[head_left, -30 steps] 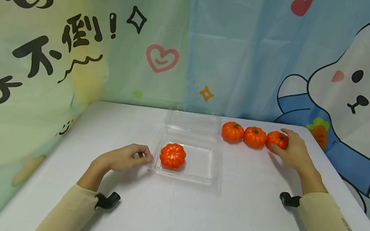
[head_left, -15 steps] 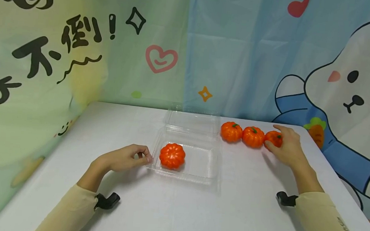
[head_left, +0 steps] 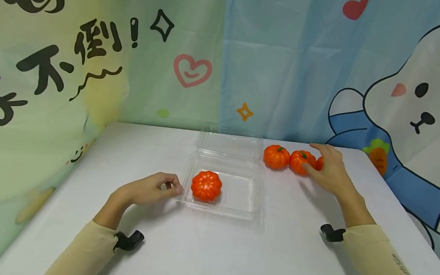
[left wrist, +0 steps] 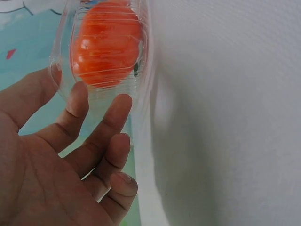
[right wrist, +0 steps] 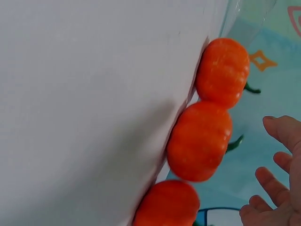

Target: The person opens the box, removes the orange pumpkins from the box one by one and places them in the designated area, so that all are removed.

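A clear plastic clamshell box (head_left: 239, 194) lies open on the table, its lid (head_left: 228, 146) folded back. One toy pumpkin (head_left: 206, 186) sits in the left part of its base. With thumb and index finger, my left hand (head_left: 152, 188) pinches the box's left rim; the left wrist view shows the other fingers loosely bent. To the right of the box stands a row of three orange pumpkins: a left one (head_left: 276, 158), a middle one (head_left: 301, 162) and a right one (head_left: 319, 163), mostly hidden. Above the last two hovers my right hand (head_left: 329, 171), fingers spread, holding nothing.
A white-covered table (head_left: 213, 255) bears everything. Right behind its back edge hangs a printed cloth backdrop (head_left: 277, 65). A black wrist mount (head_left: 129, 240) sits at the left sleeve, and another black mount (head_left: 332, 233) at the right one.
My right hand has moved left from the right pumpkin toward the middle one, its fingers still spread. The left hand and the box have stayed in place.
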A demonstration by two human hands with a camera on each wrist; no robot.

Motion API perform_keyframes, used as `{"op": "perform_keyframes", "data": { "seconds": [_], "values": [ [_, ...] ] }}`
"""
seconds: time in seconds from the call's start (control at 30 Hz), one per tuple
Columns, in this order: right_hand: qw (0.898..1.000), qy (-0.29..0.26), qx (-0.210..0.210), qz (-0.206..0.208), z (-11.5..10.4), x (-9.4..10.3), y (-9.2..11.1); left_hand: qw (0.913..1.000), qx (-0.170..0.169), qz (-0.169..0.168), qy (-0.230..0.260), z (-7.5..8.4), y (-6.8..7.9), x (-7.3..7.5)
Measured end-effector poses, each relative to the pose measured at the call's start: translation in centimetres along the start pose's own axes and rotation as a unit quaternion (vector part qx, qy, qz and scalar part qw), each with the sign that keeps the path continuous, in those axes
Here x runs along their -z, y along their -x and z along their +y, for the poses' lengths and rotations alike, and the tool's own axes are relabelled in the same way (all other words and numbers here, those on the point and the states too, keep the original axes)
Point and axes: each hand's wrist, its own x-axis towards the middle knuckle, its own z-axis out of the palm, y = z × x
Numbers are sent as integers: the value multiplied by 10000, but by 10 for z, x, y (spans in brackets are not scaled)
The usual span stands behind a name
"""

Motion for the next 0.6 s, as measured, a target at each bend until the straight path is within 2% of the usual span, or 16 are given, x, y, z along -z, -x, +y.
{"op": "perform_keyframes", "data": {
  "seconds": [0.23,0.6],
  "values": [
    [9994,-182,298,-61,-15,-11,-6,10000,14,25,9,-1,0,0],
    [9979,-293,491,-287,-37,-24,-10,10000,50,4,-5,1,0,-1]
  ]
}}
